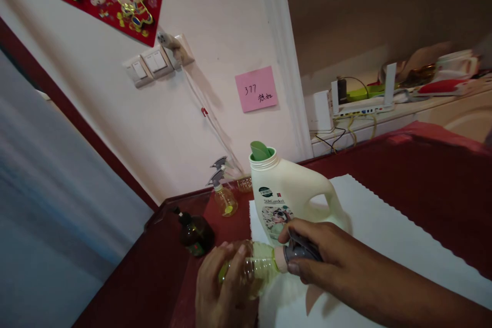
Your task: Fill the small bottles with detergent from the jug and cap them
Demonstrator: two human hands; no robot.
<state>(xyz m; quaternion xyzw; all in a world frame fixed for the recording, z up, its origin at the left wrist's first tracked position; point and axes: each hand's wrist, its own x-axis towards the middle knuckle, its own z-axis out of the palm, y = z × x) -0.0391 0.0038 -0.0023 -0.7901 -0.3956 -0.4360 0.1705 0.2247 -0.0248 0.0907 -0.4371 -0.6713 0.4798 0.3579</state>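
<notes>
A clear yellowish spray bottle [261,265] lies tilted across the front of the table between my hands. My left hand [225,282] is wrapped round its body near the base. At the neck end, the fingers of my right hand [323,251] close on the grey spray head [300,252]; part of the head is hidden by them. Just behind stands a large cream detergent jug [295,184], uncapped, with a green spout in its mouth. My right hand overlaps the lower part of the jug in this view.
A dark pump bottle [197,236] and two more spray bottles, one in front [226,200], stand to the left on the dark red table [154,266]. White paper [384,236] lies under the jug. A white router [363,106] with cables sits on the shelf; a pink note [256,89] hangs on the wall.
</notes>
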